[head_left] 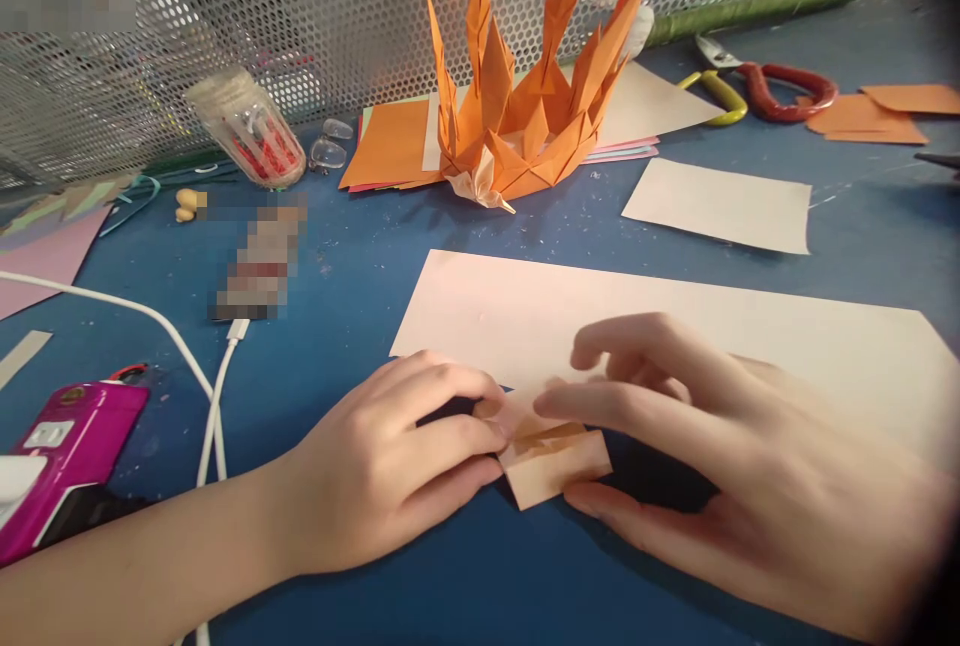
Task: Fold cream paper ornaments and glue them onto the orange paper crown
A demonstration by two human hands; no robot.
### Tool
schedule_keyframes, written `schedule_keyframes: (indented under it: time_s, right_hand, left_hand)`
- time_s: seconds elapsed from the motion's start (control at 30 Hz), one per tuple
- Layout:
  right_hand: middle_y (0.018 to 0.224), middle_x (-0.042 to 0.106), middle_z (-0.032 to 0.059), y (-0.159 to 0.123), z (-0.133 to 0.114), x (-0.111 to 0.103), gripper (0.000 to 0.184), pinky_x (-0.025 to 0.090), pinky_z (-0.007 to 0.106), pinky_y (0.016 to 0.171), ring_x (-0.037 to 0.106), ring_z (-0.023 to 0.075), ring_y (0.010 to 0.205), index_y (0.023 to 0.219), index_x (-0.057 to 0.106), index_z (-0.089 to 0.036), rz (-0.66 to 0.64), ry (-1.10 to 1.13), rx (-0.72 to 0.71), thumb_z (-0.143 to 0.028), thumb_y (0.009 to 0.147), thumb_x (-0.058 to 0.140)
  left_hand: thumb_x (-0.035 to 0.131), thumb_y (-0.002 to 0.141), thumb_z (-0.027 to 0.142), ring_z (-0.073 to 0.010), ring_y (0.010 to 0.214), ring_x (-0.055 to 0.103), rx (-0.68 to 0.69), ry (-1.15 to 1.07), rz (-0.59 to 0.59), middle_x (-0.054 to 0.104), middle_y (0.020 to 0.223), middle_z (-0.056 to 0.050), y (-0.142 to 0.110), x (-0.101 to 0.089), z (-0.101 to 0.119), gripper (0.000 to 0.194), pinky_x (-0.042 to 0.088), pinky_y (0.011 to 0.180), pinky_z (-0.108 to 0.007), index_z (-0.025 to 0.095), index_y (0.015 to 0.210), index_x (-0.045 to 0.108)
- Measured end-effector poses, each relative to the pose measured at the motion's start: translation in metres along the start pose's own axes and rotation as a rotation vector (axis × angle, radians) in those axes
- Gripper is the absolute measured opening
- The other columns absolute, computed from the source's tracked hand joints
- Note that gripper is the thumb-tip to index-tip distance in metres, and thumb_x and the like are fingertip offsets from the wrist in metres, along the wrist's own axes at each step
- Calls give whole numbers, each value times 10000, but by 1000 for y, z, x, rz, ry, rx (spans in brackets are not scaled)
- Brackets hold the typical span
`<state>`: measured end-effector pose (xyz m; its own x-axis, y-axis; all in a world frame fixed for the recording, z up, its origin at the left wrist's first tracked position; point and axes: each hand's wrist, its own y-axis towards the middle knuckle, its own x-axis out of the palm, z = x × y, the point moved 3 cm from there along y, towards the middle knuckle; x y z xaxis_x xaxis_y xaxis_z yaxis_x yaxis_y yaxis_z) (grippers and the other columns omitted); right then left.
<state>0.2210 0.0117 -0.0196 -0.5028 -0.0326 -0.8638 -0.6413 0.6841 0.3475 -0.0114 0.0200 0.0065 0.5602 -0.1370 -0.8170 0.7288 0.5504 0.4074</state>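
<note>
A small folded piece of pale orange paper (551, 461) lies on the blue table (360, 276) near the front edge. My left hand (390, 471) pinches its left side with thumb and fingers. My right hand (720, 466) holds its right side, index finger pressing on top and thumb under its lower edge. Just behind both hands lies a long pale pink sheet (660, 326).
An orange spiky origami crown (525, 96) stands at the back on stacked coloured sheets (390, 146). A cream sheet (720, 206), scissors (757, 86), orange scraps (877, 111), a plastic jar (251, 131), a white cable (187, 356) and a magenta glue gun (64, 451) lie around. Mesh wall behind.
</note>
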Motion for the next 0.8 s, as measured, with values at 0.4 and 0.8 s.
schedule_keyframes:
  time_s: [0.4, 0.8]
  right_hand:
    - [1096, 595, 49, 18, 2, -5, 85, 615, 287, 778, 692, 164, 899, 974, 630, -267, -86, 405, 115, -195, 928, 633]
    - [686, 577, -14, 33, 16, -19, 240, 422, 235, 526, 511, 126, 599, 770, 568, -234, -103, 708, 520, -427, 875, 665]
  left_hand:
    - [590, 887, 22, -135, 742, 660, -376, -131, -96, 712, 854, 11, 27, -2, 7, 186, 568, 697, -241, 178, 968, 652]
    - [810, 769, 251, -160, 776, 708, -819, -830, 60, 749, 815, 0, 54, 20, -24, 179, 581, 739, -270, 174, 913, 737]
